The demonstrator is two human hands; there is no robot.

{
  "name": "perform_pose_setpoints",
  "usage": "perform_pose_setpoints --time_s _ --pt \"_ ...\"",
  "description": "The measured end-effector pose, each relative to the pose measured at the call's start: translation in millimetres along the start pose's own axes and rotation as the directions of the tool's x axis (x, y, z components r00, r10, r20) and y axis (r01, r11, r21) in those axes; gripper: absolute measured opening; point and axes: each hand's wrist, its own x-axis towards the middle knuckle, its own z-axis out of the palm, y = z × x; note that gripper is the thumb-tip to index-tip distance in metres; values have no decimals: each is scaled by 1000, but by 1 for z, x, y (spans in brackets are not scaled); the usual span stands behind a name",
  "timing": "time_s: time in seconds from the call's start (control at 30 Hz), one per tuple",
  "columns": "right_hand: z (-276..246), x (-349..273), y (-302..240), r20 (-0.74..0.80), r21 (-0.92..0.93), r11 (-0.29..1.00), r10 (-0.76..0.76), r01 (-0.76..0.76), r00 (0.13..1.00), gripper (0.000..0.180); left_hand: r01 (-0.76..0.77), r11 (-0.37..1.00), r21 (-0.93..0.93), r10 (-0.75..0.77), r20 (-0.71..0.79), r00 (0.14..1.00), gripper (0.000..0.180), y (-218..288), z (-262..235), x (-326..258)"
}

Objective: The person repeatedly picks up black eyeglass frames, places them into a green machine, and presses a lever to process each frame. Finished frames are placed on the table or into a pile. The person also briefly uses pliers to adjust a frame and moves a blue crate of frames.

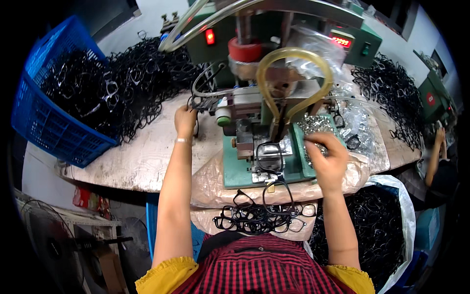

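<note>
My left hand (185,121) is closed on a black eyeglass frame (197,104) at the left side of a green press machine (230,169). Over the edge of a green tray (297,147) full of small shiny metal parts (313,125), my right hand (328,159) is curled with its fingertips together; anything pinched there is too small to make out. Another black eyeglass frame (270,144) sits in the machine's fixture, one lens ring hanging over the front edge. Above it, a yellowish tube loop (329,73) partly hides the press head.
Black eyeglass frames lie in a pile (264,218) at my lap, in a blue crate (54,134) and heap at left, a heap (391,93) at right, and a white-lined sack (362,230) below. A fan (49,240) stands lower left. A co-worker (438,171) sits far right.
</note>
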Motion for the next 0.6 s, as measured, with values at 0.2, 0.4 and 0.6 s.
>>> perform_pose_setpoints --time_s 0.2,0.4,0.6 --pt "54 9 -39 -23 420 901 130 -109 991 21 92 945 314 -158 191 969 39 -23 -59 -71" --pt "57 8 -49 44 637 747 212 -191 976 41 -58 930 -363 69 18 997 25 70 -96 -131" --pt "52 4 -82 104 671 683 298 -288 949 47 -688 438 -579 722 -230 653 19 177 -105 -183"
